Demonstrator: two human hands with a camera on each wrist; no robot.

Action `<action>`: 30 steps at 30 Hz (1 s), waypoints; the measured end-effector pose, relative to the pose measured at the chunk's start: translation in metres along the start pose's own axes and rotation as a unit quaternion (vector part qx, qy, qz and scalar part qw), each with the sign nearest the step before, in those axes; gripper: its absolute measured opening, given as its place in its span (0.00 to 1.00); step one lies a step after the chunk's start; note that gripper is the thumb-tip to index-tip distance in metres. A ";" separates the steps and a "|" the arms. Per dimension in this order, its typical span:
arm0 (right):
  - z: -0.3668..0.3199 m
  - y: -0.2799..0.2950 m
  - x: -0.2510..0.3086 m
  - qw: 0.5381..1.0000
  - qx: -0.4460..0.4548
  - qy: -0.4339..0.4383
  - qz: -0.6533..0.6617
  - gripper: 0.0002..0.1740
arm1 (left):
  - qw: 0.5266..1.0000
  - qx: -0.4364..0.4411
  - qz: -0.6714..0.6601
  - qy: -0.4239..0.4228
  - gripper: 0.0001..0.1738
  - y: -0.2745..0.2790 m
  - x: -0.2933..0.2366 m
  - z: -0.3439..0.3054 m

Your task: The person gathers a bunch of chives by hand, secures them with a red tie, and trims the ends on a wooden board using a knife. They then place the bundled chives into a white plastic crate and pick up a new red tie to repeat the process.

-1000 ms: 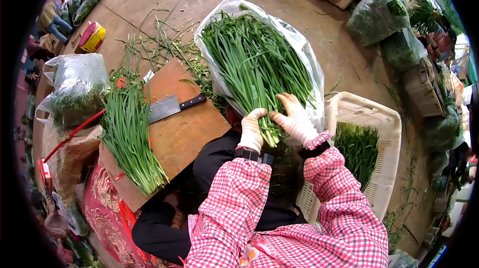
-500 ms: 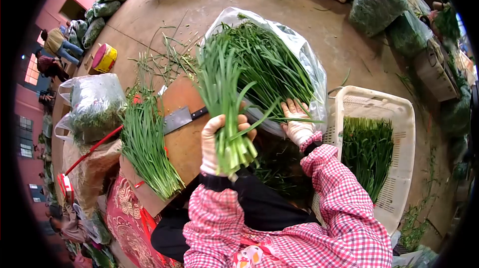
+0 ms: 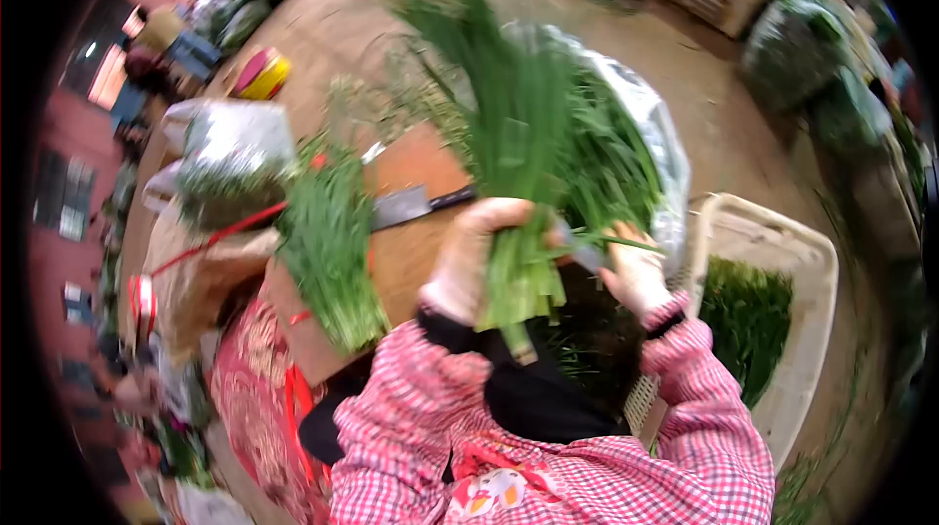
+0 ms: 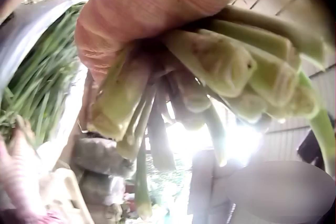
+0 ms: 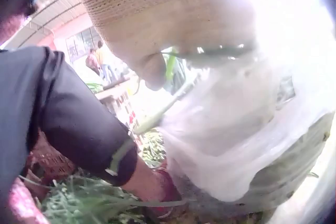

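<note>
My gloved left hand (image 3: 474,256) grips a thick bunch of garlic chives (image 3: 518,139) near its cut ends, leaves pointing away and blurred by motion. In the left wrist view the pale stem ends (image 4: 212,66) stick out beneath the curled fingers (image 4: 142,14). My right hand (image 3: 634,271) lies with fingers extended at the near edge of the clear plastic bag (image 3: 675,168), a loose stalk crossing its fingers. More chives (image 3: 616,149) fill that bag. The right wrist view shows the glove (image 5: 173,19) above the bag's hanging plastic (image 5: 220,134).
To the left, another pile of chives (image 3: 337,261) and a cleaver (image 3: 403,207) lie on a brown board (image 3: 421,158). A white plastic crate (image 3: 822,300) holding cut greens (image 3: 748,320) stands at the right. A filled plastic bag (image 3: 235,158) sits at far left.
My left hand has drawn the bunch out of the bag and raised it toward me. The right hand has left the stems and moved to the bag's near edge. The head view has shifted.
</note>
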State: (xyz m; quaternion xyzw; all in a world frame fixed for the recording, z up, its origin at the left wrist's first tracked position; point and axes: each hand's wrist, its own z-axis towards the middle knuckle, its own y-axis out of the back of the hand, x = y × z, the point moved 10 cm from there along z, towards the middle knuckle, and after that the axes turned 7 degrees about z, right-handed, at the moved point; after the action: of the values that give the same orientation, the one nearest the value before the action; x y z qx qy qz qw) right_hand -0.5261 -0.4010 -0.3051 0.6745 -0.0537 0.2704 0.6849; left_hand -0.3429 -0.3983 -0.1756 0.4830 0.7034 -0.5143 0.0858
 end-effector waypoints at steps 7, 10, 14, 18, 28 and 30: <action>-0.081 0.034 0.043 0.989 -0.016 -0.060 0.134 0.35 | 0.985 -0.053 -0.024 0.160 0.12 0.072 0.119 0.033; -0.095 0.023 0.047 0.827 -0.039 -0.162 0.537 0.38 | 0.986 -0.050 0.092 0.129 0.09 0.062 0.096 0.018; -0.060 0.028 0.116 0.650 0.048 -0.169 0.740 0.45 | 0.945 -0.034 0.323 -0.041 0.18 0.048 0.039 -0.005; -0.017 0.021 0.192 0.553 0.117 -0.096 0.819 0.41 | 0.669 -0.180 0.714 -0.101 0.32 0.053 -0.020 -0.043; 0.038 -0.019 0.259 0.194 0.026 -0.119 0.973 0.28 | 0.183 -0.268 0.906 -0.270 0.43 0.050 -0.046 -0.156; 0.045 -0.033 0.254 0.209 0.035 -0.139 0.967 0.25 | 0.192 -0.279 0.902 -0.267 0.46 0.070 -0.028 -0.165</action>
State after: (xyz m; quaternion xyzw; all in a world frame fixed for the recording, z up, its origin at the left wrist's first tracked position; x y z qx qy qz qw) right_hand -0.2832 -0.3662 -0.2197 0.1503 -0.7496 0.6270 -0.1494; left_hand -0.2130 -0.2818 -0.1276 0.5660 -0.1808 0.0460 0.8030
